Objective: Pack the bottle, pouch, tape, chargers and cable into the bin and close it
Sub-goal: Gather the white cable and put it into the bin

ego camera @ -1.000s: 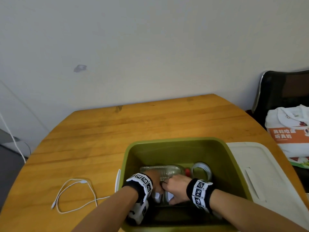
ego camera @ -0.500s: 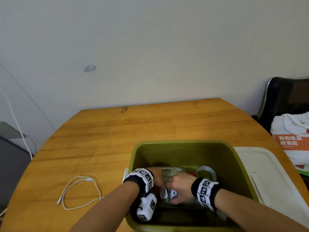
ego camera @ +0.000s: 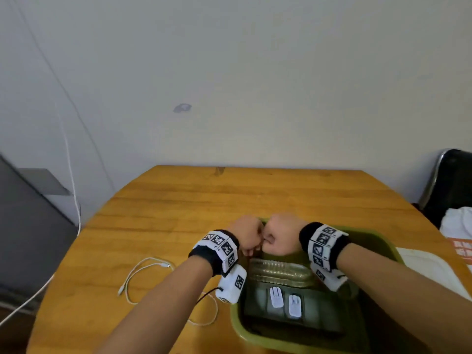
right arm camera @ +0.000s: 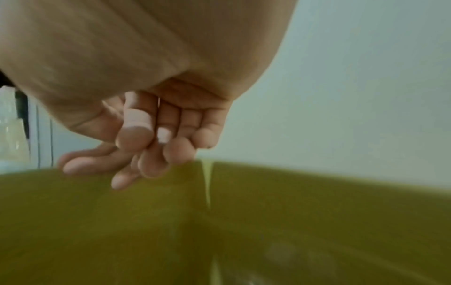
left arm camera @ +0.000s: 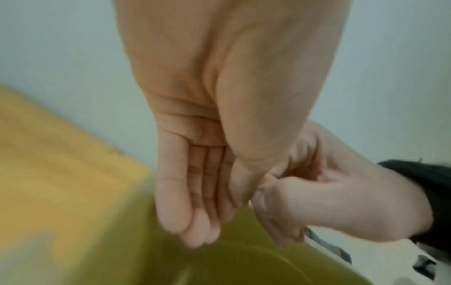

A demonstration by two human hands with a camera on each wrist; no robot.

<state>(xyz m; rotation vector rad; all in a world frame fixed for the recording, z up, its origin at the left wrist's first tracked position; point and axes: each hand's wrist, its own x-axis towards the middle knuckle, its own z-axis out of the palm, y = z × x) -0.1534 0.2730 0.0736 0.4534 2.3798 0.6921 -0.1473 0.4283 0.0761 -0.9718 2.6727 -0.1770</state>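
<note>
The green bin (ego camera: 237,318) stands at the table's near right. Inside lie a clear bottle (ego camera: 278,273) and two white chargers (ego camera: 276,297) (ego camera: 295,305) on a dark pouch (ego camera: 319,321). The tape is hidden behind my right wrist. A white cable (ego camera: 143,267) lies looped on the table, left of the bin. My left hand (ego camera: 249,235) and right hand (ego camera: 279,236) hover side by side over the bin's far rim, knuckles touching. In the left wrist view my left hand (left arm camera: 195,202) hangs relaxed with a bare palm. In the right wrist view my right hand (right arm camera: 151,146) is loosely curled and holds nothing.
The white lid (ego camera: 429,269) lies flat on the table right of the bin. A black chair (ego camera: 449,190) with a white bag (ego camera: 459,233) stands at the far right. A grey cabinet (ego camera: 25,238) is left of the wooden table (ego camera: 255,195).
Both hands have come up out of the bin to above its far rim. The two chargers now lie uncovered on the pouch. The cable has not moved.
</note>
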